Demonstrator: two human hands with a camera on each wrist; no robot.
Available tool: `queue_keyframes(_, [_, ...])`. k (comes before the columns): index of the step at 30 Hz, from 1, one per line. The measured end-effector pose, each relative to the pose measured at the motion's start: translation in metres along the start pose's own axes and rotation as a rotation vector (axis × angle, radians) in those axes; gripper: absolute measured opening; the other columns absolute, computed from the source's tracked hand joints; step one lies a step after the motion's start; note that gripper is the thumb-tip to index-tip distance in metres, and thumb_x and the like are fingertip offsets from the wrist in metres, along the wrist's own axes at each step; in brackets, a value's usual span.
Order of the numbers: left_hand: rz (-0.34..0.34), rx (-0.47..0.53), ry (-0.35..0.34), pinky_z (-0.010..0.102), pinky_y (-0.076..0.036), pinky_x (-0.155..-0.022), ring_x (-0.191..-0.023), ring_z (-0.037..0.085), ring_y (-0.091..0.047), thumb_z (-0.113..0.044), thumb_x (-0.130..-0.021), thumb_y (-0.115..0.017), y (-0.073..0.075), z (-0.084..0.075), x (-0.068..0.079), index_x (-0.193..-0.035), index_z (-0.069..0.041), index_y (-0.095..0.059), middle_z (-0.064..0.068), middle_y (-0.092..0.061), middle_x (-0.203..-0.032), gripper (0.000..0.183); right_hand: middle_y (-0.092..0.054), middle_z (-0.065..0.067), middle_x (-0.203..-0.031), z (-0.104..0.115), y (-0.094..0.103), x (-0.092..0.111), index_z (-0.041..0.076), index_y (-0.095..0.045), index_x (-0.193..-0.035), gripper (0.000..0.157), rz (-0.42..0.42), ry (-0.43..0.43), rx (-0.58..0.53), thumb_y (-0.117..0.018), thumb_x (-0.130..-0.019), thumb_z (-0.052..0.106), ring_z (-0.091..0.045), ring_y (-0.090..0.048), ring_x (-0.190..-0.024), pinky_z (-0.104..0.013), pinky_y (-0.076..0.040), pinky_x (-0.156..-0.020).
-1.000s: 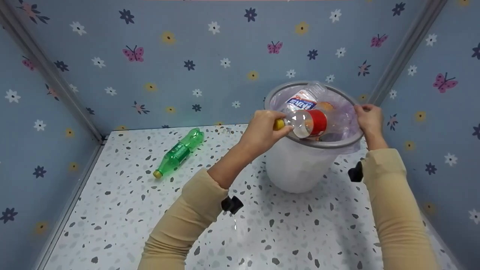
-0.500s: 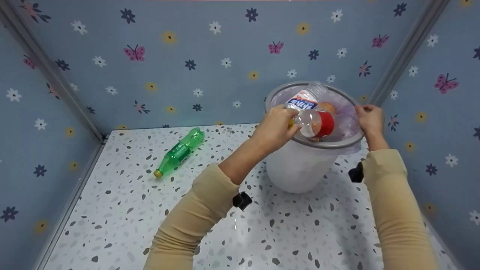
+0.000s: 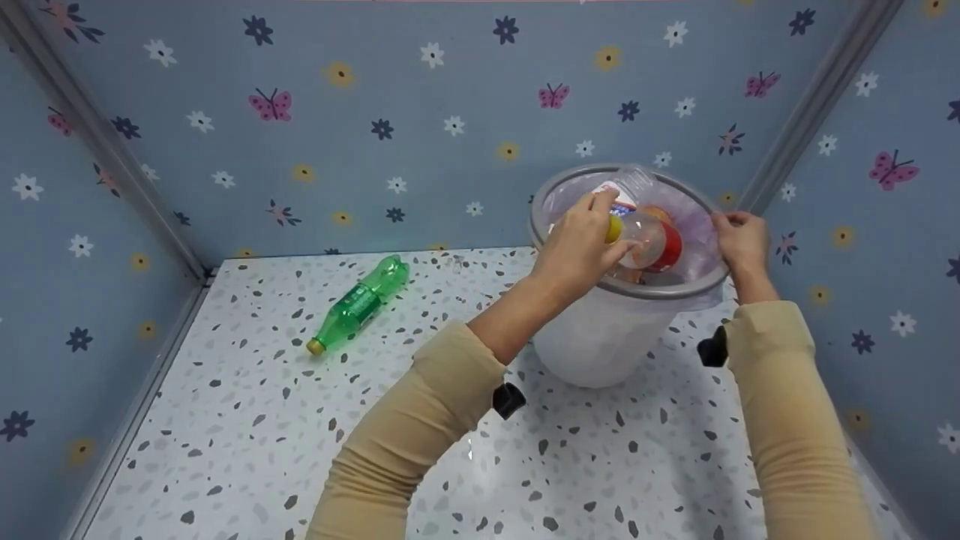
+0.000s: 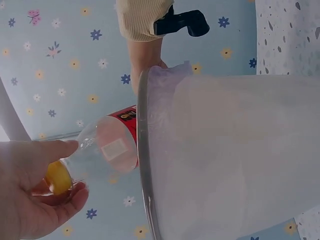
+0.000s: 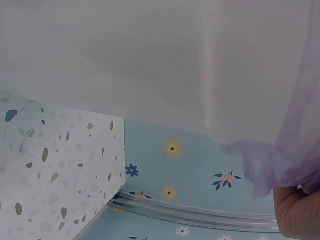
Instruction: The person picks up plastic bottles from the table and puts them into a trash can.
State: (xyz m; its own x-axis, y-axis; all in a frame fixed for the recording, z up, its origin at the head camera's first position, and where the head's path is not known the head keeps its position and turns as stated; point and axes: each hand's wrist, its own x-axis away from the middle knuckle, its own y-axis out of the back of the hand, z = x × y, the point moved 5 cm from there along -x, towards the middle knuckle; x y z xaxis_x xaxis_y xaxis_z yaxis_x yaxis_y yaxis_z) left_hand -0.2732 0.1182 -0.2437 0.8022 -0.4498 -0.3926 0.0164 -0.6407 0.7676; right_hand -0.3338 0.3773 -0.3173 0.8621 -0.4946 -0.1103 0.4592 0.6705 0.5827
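Note:
A clear plastic bottle (image 3: 643,234) with a red label and yellow cap (image 4: 59,177) tilts into the mouth of a white trash bin (image 3: 600,341). Around its cap end, the thumb and fingers of my left hand (image 3: 576,247) are spread apart, with the cap showing between them. On the bin's right side, my right hand (image 3: 742,244) holds the purple trash bag (image 5: 295,155) at the grey rim (image 3: 551,187). Another clear bottle (image 3: 636,180) with a white and blue label lies inside, partly covered by my left hand. An orange-toned item beneath is mostly hidden.
A green plastic bottle (image 3: 358,306) with a yellow cap lies on the speckled surface (image 3: 247,420) to the left. Flower-patterned panels (image 3: 420,97) rise behind and at both sides, joined by grey corner strips (image 3: 817,105).
My left hand has moved right over the bin, carrying the red-labelled bottle farther in. Its thumb and fingers have spread from around the cap. My right hand stays at the rim.

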Motion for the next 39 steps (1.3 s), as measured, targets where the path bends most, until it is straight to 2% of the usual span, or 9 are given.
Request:
queue_keyframes(4, [-0.147, 0.113, -0.079, 0.014, -0.040, -0.083, -0.099, 0.016, -0.053, -0.023, -0.079, -0.066, 0.003, -0.002, 0.002, -0.126, -0.002, -0.041, 0.011, -0.051, -0.115, 0.058, -0.050, -0.017, -0.109, 0.000, 0.000, 0.000, -0.005, -0.050, -0.118, 0.046, 0.003, -0.002, -0.002, -0.040, -0.092, 0.032, -0.013, -0.046, -0.081, -0.024, -0.041, -0.070])
queue_keyframes(8, [-0.223, 0.247, -0.165, 0.011, -0.040, -0.081, -0.097, 0.016, -0.053, -0.018, -0.076, -0.069, 0.005, -0.004, 0.004, -0.123, 0.000, -0.043, 0.012, -0.051, -0.108, 0.056, -0.049, -0.016, -0.108, 0.001, 0.000, 0.001, -0.005, -0.050, -0.118, 0.046, 0.011, 0.002, 0.002, -0.039, -0.092, 0.032, -0.013, -0.045, -0.081, -0.023, -0.041, -0.068])
queue_keyframes(11, [-0.226, 0.284, -0.187, 0.010, -0.039, -0.081, -0.098, 0.016, -0.052, -0.018, -0.076, -0.068, 0.005, -0.005, 0.004, -0.120, 0.000, -0.046, 0.012, -0.052, -0.107, 0.052, -0.050, -0.016, -0.108, 0.002, 0.001, 0.001, -0.005, -0.050, -0.117, 0.047, 0.011, 0.012, 0.004, -0.040, -0.092, 0.032, -0.012, -0.045, -0.079, -0.021, -0.040, -0.066])
queue_keyframes(15, [-0.221, 0.240, -0.162, 0.009, -0.038, -0.081, -0.096, 0.013, -0.053, -0.022, -0.076, -0.068, 0.005, -0.005, 0.004, -0.117, -0.002, -0.050, 0.009, -0.052, -0.107, 0.049, -0.051, -0.017, -0.107, 0.003, 0.002, 0.000, -0.006, -0.051, -0.116, 0.046, 0.007, 0.017, 0.003, -0.041, -0.091, 0.032, -0.010, -0.046, -0.076, -0.020, -0.040, -0.064])
queue_keyframes(18, [-0.250, 0.225, -0.155, 0.008, -0.039, -0.078, -0.092, 0.012, -0.054, -0.023, -0.076, -0.067, 0.006, -0.006, 0.005, -0.115, -0.003, -0.051, 0.008, -0.053, -0.105, 0.046, -0.050, -0.016, -0.107, 0.002, 0.002, 0.000, -0.006, -0.050, -0.117, 0.047, 0.015, 0.011, -0.006, -0.040, -0.091, 0.032, -0.009, -0.046, -0.077, -0.020, -0.041, -0.065])
queue_keyframes(21, [-0.283, 0.251, -0.192, 0.008, -0.040, -0.075, -0.085, 0.011, -0.054, -0.019, -0.077, -0.067, 0.008, -0.008, 0.005, -0.111, -0.001, -0.053, 0.008, -0.055, -0.100, 0.041, -0.050, -0.016, -0.106, 0.002, 0.002, 0.000, -0.006, -0.050, -0.117, 0.047, 0.016, 0.010, -0.003, -0.040, -0.091, 0.031, -0.011, -0.046, -0.078, -0.021, -0.040, -0.066])
queue_keyframes(26, [-0.303, 0.262, -0.256, 0.008, -0.040, -0.078, -0.090, 0.012, -0.056, -0.012, -0.081, -0.064, 0.007, -0.013, 0.006, -0.107, 0.001, -0.056, 0.008, -0.057, -0.100, 0.030, -0.050, -0.015, -0.105, 0.000, 0.001, 0.000, -0.005, -0.050, -0.117, 0.045, 0.016, -0.005, 0.000, -0.040, -0.092, 0.031, -0.012, -0.045, -0.080, -0.023, -0.040, -0.068])
queue_keyframes(33, [-0.250, 0.142, -0.255, 0.008, -0.037, -0.080, -0.091, 0.010, -0.054, -0.016, -0.086, -0.058, -0.001, -0.019, 0.003, -0.102, -0.005, -0.064, 0.002, -0.059, -0.098, 0.020, -0.048, -0.011, -0.107, -0.002, 0.000, 0.000, -0.003, -0.048, -0.120, 0.045, 0.023, -0.027, -0.008, -0.038, -0.093, 0.032, -0.011, -0.045, -0.081, -0.022, -0.040, -0.069])
queue_keyframes(39, [-0.223, 0.110, -0.241, 0.009, -0.038, -0.079, -0.089, 0.011, -0.054, -0.018, -0.087, -0.057, -0.005, -0.015, 0.002, -0.103, -0.007, -0.065, 0.001, -0.060, -0.097, 0.021, -0.049, -0.013, -0.105, -0.002, 0.001, 0.000, -0.004, -0.049, -0.118, 0.046, 0.010, -0.006, -0.002, -0.039, -0.092, 0.032, -0.009, -0.045, -0.075, -0.022, -0.040, -0.066])
